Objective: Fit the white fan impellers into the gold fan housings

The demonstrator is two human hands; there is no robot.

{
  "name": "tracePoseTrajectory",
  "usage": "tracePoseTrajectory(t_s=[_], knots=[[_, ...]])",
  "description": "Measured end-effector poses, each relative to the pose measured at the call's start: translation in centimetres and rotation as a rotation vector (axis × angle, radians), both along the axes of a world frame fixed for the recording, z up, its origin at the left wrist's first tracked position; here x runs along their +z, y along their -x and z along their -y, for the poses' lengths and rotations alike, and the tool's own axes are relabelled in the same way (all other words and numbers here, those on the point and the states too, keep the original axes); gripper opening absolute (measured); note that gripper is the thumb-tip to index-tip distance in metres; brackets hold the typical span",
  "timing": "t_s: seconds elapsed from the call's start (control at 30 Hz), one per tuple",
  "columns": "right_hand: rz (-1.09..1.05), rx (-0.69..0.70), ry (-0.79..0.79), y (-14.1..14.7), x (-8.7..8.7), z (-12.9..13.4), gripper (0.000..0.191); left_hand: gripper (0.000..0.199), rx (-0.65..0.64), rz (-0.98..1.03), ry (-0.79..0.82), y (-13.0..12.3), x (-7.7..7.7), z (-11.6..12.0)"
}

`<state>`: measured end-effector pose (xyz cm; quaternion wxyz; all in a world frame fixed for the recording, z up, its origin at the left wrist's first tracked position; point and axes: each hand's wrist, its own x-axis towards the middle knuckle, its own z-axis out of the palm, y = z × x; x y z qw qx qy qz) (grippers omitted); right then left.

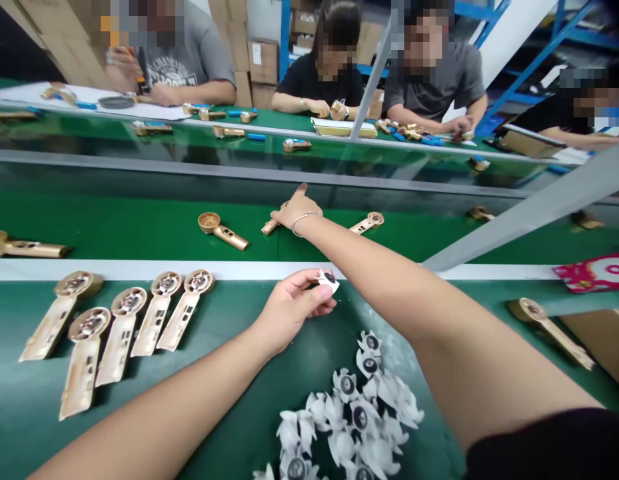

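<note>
My left hand is closed around a small white fan blade wheel with a dark round hub, pinched between thumb and fingers above the near edge of the green table. My right hand reaches forward over the green belt, with a thin bracelet at the wrist. Its fingers are on a gold handheld fan housing, and the hand hides most of that housing. A loose pile of white fan blade wheels, several with dark hubs facing up, lies on the table between my forearms.
Several open gold fan housings lie in a row at the left. More rest on the belt, including a gold housing. At the right are a gold housing, a cardboard box and a slanting grey post. Co-workers sit opposite.
</note>
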<state>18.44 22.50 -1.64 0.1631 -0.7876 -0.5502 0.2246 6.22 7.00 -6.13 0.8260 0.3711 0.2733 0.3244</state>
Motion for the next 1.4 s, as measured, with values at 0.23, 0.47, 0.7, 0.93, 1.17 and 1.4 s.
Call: tracePoseTrajectory(t_s=[0.23, 0.47, 0.7, 0.93, 1.17, 1.4], knots=[[-0.199, 0.087, 0.068, -3.0, 0.9, 6.7, 0.02, 0.042, 0.108, 0.046, 0.019, -0.3, -0.3, -0.5], [-0.446, 0.135, -0.137, -5.7, 0.2, 20.1, 0.015, 0.033, 0.186, 0.082, 0.054, -0.9, -0.5, -0.6], [-0.225, 0.206, -0.283, -4.5, -0.9, 22.0, 0.015, 0.037, 0.175, 0.106, -0.017, -0.9, -1.0, -0.3], [-0.019, 0.331, -0.36, -4.6, -0.6, 22.3, 0.033, 0.036, 0.173, 0.081, -0.055, -1.0, -0.7, -0.1], [0.103, 0.444, -0.456, -5.3, -0.6, 22.6, 0.053, 0.035, 0.151, 0.081, -0.021, -1.0, -0.7, -0.2], [-0.154, 0.341, -0.252, -5.3, 0.2, 22.4, 0.009, 0.035, 0.138, 0.064, -0.004, -0.9, -0.7, -0.1]])
